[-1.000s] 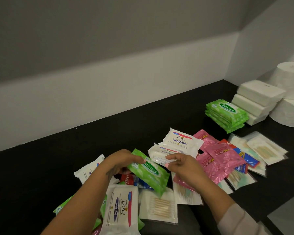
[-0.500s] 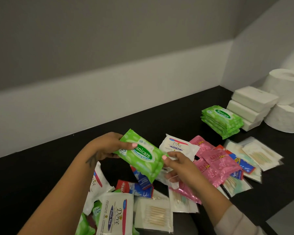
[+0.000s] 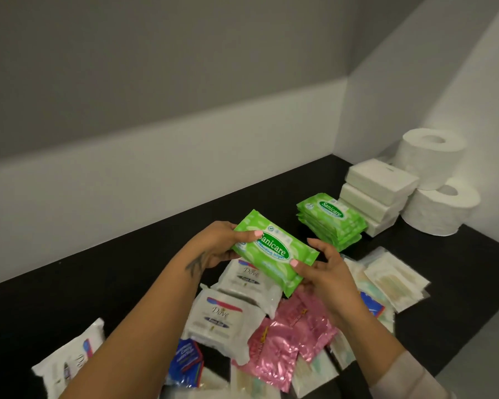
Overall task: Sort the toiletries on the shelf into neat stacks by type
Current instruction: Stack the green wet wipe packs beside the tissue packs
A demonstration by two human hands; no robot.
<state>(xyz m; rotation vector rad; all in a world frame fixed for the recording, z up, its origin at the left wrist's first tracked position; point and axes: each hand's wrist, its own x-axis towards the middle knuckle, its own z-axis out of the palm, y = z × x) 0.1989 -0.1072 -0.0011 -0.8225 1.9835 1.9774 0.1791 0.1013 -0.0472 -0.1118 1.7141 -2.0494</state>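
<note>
We see the left hand (image 3: 219,246) and right hand (image 3: 323,272) grasping a green wipes pack (image 3: 274,250) by its ends; we judge it soft, light, slippery; flat-sided holds suit stacking.

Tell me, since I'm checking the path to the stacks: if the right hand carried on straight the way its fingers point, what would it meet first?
Probably the stack of green Sanicare packs. The right hand, gripping the held wipes pack, points up and away toward it, with only bare black shelf between, though depth is unclear.
</note>
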